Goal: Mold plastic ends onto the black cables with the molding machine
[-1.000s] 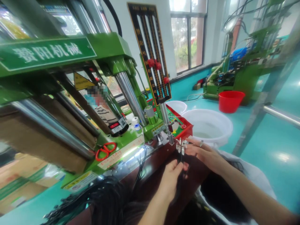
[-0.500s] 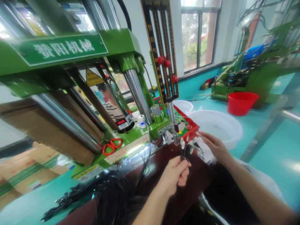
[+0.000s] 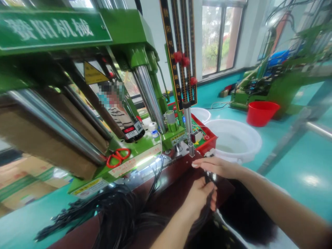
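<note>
My left hand (image 3: 201, 195) is closed around a bunch of thin black cables (image 3: 207, 178) in front of the dark red-brown bench edge (image 3: 178, 173). My right hand (image 3: 218, 166) lies flat over the top of the bunch, fingers stretched to the left, hiding the cable ends. Both hands sit just below the green moulding machine (image 3: 124, 52) and its red control box (image 3: 204, 136). A big heap of black cables (image 3: 121, 218) lies on the bench to the left of my left forearm.
Red-handled scissors (image 3: 116, 157) rest on the machine's green base. A white tub (image 3: 233, 140) stands behind my right hand, a red bucket (image 3: 261, 112) farther back. A steel post (image 3: 287, 143) slants at right. Another person is partly visible behind the machine columns.
My right hand has swung back from the right and now covers the cable tips, which showed metal ends before. My left hand has slid lower on the bunch.
</note>
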